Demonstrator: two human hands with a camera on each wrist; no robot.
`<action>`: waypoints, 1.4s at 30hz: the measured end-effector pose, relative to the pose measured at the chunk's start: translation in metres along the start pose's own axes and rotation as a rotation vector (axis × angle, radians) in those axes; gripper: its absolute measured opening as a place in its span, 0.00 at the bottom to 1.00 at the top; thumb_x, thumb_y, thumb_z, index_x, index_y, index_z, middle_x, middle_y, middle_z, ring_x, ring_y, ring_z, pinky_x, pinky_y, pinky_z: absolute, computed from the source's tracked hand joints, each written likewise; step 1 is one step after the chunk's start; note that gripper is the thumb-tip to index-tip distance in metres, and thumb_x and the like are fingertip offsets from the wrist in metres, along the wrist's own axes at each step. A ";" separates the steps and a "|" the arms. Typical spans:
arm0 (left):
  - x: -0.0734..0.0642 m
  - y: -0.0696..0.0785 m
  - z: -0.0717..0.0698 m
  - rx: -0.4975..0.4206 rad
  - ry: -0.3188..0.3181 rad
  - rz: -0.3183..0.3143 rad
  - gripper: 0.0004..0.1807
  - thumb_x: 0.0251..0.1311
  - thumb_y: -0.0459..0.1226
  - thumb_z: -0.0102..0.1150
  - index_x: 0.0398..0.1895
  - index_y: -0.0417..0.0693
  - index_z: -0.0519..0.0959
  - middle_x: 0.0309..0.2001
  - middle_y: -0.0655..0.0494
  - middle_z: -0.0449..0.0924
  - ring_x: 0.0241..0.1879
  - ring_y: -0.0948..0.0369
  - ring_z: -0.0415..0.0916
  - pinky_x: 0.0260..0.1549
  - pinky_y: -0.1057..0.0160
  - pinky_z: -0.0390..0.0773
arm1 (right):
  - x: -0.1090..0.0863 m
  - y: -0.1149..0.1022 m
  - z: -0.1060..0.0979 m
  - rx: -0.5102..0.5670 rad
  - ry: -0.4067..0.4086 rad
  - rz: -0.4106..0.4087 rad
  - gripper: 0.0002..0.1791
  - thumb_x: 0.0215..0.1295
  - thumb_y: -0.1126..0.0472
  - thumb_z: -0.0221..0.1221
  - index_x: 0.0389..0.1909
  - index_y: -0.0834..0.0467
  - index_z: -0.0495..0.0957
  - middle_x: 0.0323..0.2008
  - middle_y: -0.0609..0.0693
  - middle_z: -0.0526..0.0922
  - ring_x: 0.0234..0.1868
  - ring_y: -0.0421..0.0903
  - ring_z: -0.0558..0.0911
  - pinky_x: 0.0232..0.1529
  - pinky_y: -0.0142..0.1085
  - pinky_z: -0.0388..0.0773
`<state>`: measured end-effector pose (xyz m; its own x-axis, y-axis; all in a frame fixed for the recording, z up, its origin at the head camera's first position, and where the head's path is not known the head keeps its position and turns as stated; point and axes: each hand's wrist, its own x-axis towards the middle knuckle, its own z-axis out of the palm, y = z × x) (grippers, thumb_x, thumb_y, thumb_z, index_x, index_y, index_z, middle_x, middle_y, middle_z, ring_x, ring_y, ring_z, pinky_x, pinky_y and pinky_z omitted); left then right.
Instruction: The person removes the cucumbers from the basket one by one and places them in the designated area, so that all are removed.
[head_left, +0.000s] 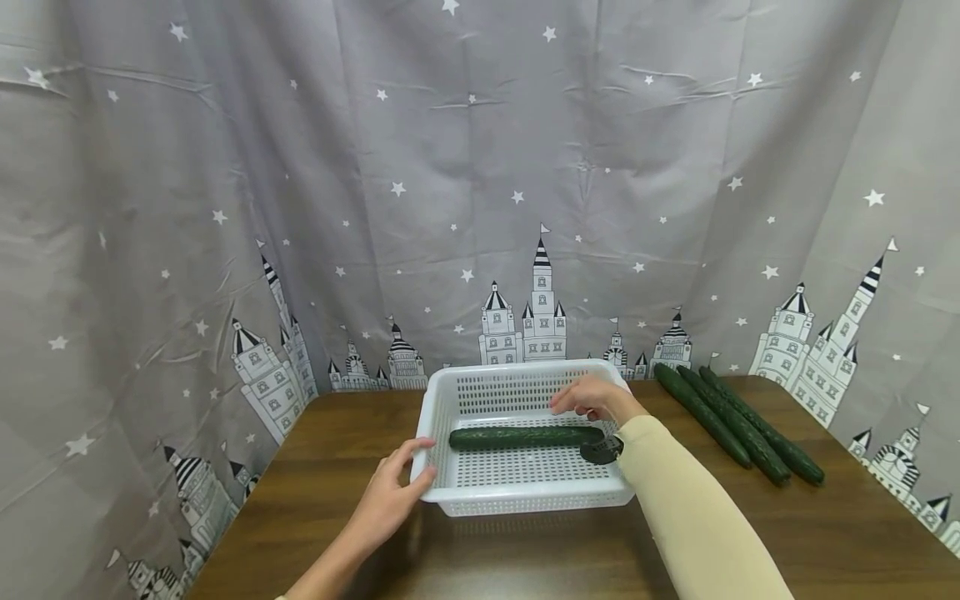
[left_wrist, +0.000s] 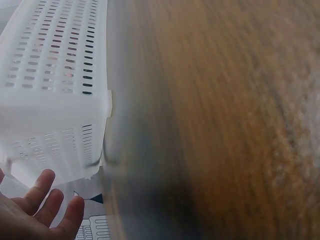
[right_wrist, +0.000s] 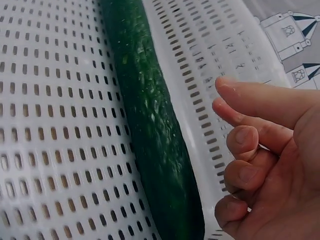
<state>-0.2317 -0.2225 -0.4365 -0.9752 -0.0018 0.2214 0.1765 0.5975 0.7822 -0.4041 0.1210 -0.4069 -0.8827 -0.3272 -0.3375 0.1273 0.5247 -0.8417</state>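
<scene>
A dark green cucumber (head_left: 517, 437) lies lengthwise in a white perforated plastic basket (head_left: 525, 502). Over the basket's right part hovers my right hand (head_left: 596, 397), fingers loosely bent and holding nothing; the right wrist view shows this hand (right_wrist: 270, 150) beside the cucumber (right_wrist: 155, 120), apart from it. My left hand (head_left: 393, 487) is at the basket's left end, thumb and index fingertips at the rim. From the left wrist, fingers of that hand (left_wrist: 42, 212) appear relaxed and spread near the basket's end wall (left_wrist: 50, 110); its thumb is out of that view.
Several more cucumbers (head_left: 738, 421) lie side by side on the brown wooden table (head_left: 360, 450), right of the basket. A grey curtain (head_left: 465, 167) with stars and castles hangs behind the table. A black wrist device (head_left: 602, 451) sits at my right wrist.
</scene>
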 end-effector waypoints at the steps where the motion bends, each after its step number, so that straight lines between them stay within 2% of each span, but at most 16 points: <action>1: 0.000 0.000 0.000 -0.001 -0.002 0.002 0.20 0.66 0.43 0.63 0.61 0.61 0.76 0.55 0.49 0.79 0.58 0.51 0.68 0.54 0.45 0.70 | 0.000 0.000 0.002 -0.020 0.001 0.001 0.23 0.62 0.59 0.66 0.58 0.61 0.81 0.38 0.48 0.78 0.21 0.40 0.56 0.28 0.34 0.57; 4: 0.000 0.001 0.000 -0.002 -0.006 -0.001 0.20 0.66 0.43 0.63 0.61 0.61 0.76 0.56 0.49 0.79 0.58 0.50 0.68 0.53 0.44 0.71 | 0.001 0.000 0.005 -0.070 0.024 0.014 0.21 0.61 0.56 0.68 0.55 0.56 0.84 0.32 0.47 0.76 0.23 0.42 0.56 0.28 0.35 0.58; 8: -0.001 0.000 0.000 -0.002 -0.006 -0.003 0.21 0.66 0.43 0.63 0.61 0.62 0.76 0.56 0.49 0.79 0.59 0.51 0.68 0.55 0.43 0.70 | -0.001 0.001 0.009 -0.130 0.035 0.022 0.20 0.60 0.55 0.68 0.53 0.54 0.85 0.34 0.46 0.79 0.28 0.44 0.61 0.30 0.37 0.61; 12: -0.001 0.000 0.001 0.003 0.000 0.006 0.20 0.66 0.43 0.63 0.61 0.62 0.76 0.56 0.49 0.79 0.59 0.50 0.68 0.54 0.42 0.70 | -0.001 0.002 0.011 -0.147 0.012 0.012 0.21 0.59 0.55 0.68 0.54 0.55 0.85 0.47 0.48 0.84 0.35 0.45 0.68 0.35 0.38 0.66; 14: -0.001 0.000 0.001 0.006 0.000 0.004 0.21 0.66 0.43 0.63 0.62 0.62 0.76 0.56 0.49 0.79 0.59 0.50 0.68 0.54 0.43 0.70 | 0.000 0.004 0.012 -0.133 0.000 0.012 0.20 0.58 0.56 0.69 0.53 0.55 0.86 0.54 0.51 0.83 0.43 0.48 0.74 0.43 0.41 0.72; 16: -0.001 0.000 0.001 0.009 -0.001 0.001 0.21 0.66 0.43 0.63 0.62 0.62 0.76 0.55 0.50 0.79 0.59 0.51 0.68 0.54 0.44 0.70 | 0.001 0.006 0.013 -0.122 -0.011 0.006 0.20 0.57 0.57 0.70 0.52 0.56 0.86 0.61 0.53 0.81 0.55 0.54 0.77 0.55 0.48 0.74; 18: -0.001 0.000 0.001 0.007 -0.001 -0.001 0.21 0.66 0.43 0.63 0.62 0.63 0.76 0.55 0.50 0.79 0.59 0.52 0.68 0.54 0.44 0.70 | 0.003 0.008 0.014 -0.114 -0.022 -0.015 0.20 0.56 0.59 0.71 0.51 0.57 0.86 0.63 0.54 0.80 0.64 0.60 0.74 0.65 0.54 0.69; 20: -0.001 0.001 0.001 0.002 0.001 -0.002 0.21 0.66 0.43 0.63 0.62 0.63 0.76 0.55 0.50 0.79 0.59 0.52 0.68 0.54 0.45 0.70 | 0.004 0.010 0.014 -0.124 -0.037 -0.045 0.20 0.56 0.60 0.71 0.50 0.59 0.86 0.62 0.55 0.81 0.68 0.62 0.71 0.69 0.56 0.63; 23: -0.002 0.002 0.001 -0.007 0.006 -0.002 0.20 0.66 0.43 0.63 0.61 0.63 0.77 0.55 0.50 0.79 0.59 0.52 0.68 0.53 0.45 0.70 | 0.005 0.011 0.015 -0.149 -0.059 -0.077 0.19 0.56 0.61 0.70 0.50 0.60 0.86 0.60 0.55 0.82 0.69 0.59 0.72 0.71 0.56 0.61; 27: -0.002 0.002 0.000 -0.012 0.008 -0.004 0.20 0.66 0.43 0.63 0.61 0.63 0.77 0.55 0.50 0.79 0.59 0.52 0.68 0.54 0.45 0.70 | 0.006 0.012 0.016 -0.179 -0.070 -0.072 0.20 0.56 0.61 0.70 0.51 0.59 0.86 0.62 0.56 0.80 0.70 0.60 0.70 0.71 0.58 0.60; 33: -0.001 -0.001 0.000 -0.003 0.014 0.017 0.21 0.66 0.44 0.63 0.62 0.62 0.77 0.55 0.50 0.79 0.60 0.51 0.68 0.54 0.44 0.69 | 0.006 0.011 0.017 -0.199 -0.036 -0.059 0.20 0.52 0.62 0.72 0.49 0.59 0.87 0.63 0.56 0.79 0.71 0.60 0.68 0.71 0.56 0.62; 42: -0.001 -0.002 0.001 0.006 0.018 0.030 0.21 0.65 0.42 0.63 0.62 0.61 0.77 0.55 0.49 0.80 0.61 0.49 0.68 0.56 0.41 0.68 | 0.006 0.014 0.021 -0.242 -0.003 -0.074 0.21 0.50 0.61 0.74 0.48 0.58 0.87 0.59 0.55 0.83 0.69 0.58 0.71 0.71 0.52 0.63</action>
<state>-0.2310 -0.2232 -0.4390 -0.9669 0.0022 0.2551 0.2049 0.6026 0.7713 -0.3982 0.1101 -0.4295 -0.8842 -0.3736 -0.2804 -0.0495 0.6718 -0.7391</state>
